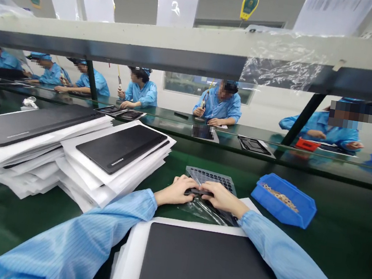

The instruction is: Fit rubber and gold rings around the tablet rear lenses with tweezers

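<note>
My left hand (174, 191) and my right hand (222, 198) meet at a small black strip (197, 191), their fingers pressed on it from both sides. Beneath it lies crumpled clear plastic film (205, 211). Just beyond my fingers sits a grey holed plate (210, 177), partly covered by them. Nearer me, a large black panel (208, 273) lies on a white sheet (131, 257). To the left are two stacks of white sheets (30, 172), each topped by a black panel (120, 147). A blue bin of small tan pieces (283, 200) stands to the right.
The green workbench (343, 228) runs across the view, with a grey shelf beam (185, 48) above it. Beyond the beam, several people in blue smocks work at a facing bench holding black panels, a red tray and a blue bin.
</note>
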A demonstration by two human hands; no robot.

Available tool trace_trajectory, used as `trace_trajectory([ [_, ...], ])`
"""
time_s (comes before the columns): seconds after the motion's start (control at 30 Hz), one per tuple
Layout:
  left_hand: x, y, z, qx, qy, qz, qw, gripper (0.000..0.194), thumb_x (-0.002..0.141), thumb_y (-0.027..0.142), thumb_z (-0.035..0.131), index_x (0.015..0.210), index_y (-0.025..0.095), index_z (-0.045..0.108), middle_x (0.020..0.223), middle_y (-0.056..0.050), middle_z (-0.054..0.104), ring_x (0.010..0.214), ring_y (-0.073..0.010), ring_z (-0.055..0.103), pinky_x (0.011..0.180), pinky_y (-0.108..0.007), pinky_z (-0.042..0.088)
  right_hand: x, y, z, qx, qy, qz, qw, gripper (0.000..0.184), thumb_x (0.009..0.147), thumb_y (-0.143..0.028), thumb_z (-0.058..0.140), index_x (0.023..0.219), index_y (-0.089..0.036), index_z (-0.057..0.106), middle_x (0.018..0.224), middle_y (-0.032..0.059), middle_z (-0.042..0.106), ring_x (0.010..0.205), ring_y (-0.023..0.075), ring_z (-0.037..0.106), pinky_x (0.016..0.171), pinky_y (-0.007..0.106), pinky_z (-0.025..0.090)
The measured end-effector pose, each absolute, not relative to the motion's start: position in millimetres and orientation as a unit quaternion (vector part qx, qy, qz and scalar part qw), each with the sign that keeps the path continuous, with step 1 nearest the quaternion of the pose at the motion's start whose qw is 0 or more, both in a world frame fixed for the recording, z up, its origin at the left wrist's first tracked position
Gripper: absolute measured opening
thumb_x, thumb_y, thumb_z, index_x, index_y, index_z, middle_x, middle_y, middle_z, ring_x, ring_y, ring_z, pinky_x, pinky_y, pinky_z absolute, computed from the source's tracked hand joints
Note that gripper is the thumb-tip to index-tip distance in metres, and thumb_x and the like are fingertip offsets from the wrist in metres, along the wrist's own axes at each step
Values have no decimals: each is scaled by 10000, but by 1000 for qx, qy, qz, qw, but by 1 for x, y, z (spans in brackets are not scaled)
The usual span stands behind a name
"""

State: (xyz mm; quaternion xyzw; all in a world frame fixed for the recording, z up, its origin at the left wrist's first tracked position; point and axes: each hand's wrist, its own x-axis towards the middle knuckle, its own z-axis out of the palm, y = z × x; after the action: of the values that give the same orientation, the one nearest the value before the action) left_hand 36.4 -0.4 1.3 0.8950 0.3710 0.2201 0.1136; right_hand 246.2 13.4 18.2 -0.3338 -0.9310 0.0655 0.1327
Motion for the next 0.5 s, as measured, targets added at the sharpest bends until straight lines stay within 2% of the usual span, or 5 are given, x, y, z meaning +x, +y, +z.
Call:
trace_trajectory([
  [0.37, 37, -2, 1, 898, 370, 212, 109, 343, 878, 292, 570, 1203, 185, 533, 1186, -73, 546, 1094, -254, 490, 930, -466, 376, 247, 11, 18, -326, -934, 68, 130, 277, 843, -99, 552, 1111, -126, 616, 954, 105, 622, 883, 233, 606, 802, 341, 467],
  [0.5, 36, -1, 0, 901, 365, 209, 110, 346, 878, 305, 563, 1201, 184, 529, 1189, -75, 540, 1089, -253, 487, 929, -463, 370, 248, 12, 18, -329, -933, 68, 131, 286, 855, -122, 541, 1129, -155, 617, 943, 91, 622, 868, 223, 609, 795, 334, 474],
])
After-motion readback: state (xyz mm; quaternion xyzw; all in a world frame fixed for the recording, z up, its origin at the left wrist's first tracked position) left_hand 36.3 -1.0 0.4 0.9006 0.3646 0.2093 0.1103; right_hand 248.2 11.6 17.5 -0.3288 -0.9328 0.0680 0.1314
